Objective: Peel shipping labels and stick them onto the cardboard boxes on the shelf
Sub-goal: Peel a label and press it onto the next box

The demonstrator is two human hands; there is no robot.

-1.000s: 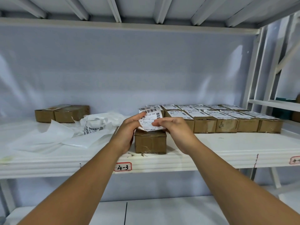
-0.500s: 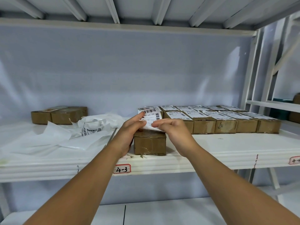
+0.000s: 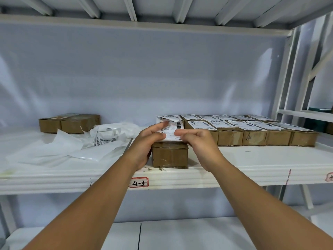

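Note:
A white shipping label (image 3: 170, 129) with barcodes stands nearly upright over a bare brown cardboard box (image 3: 169, 155) near the shelf's front edge. My left hand (image 3: 146, 141) pinches the label's lower left side, its fingers lying across the print. My right hand (image 3: 197, 143) pinches the lower right corner just above the box top. The label's top left corner curls. Behind and to the right stand several boxes with labels on them (image 3: 234, 130).
A heap of white backing paper and label strips (image 3: 86, 143) lies on the shelf (image 3: 252, 159) to the left. Two unlabelled boxes (image 3: 70, 123) sit at the back left. A tag reading 4-3 (image 3: 138, 182) marks the shelf's front edge. Uprights stand at right.
Both hands have lowered the label slightly toward the box top and drawn closer together. The label stands more upright, and my left fingers now lie across its face.

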